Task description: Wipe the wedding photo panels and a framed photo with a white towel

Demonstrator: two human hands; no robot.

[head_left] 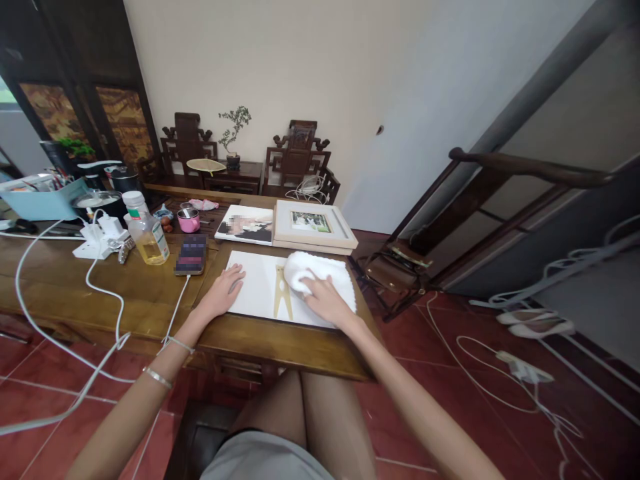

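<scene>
A white, flat board or album with a tan A-shaped figure lies near the table's front edge. My left hand rests on its left edge, fingers stretched out and holding nothing. On the right part of the board is a fluffy white cloth, partly bunched up. My right hand grips the bunched part and presses it down on the board, just right of the tan figure. The cloth hides the board's upper right area.
Behind the board lie a photo book and a framed picture. To the left are a phone on a cable, a bottle of yellow liquid, a pink cup and a power strip. A wooden chair stands right.
</scene>
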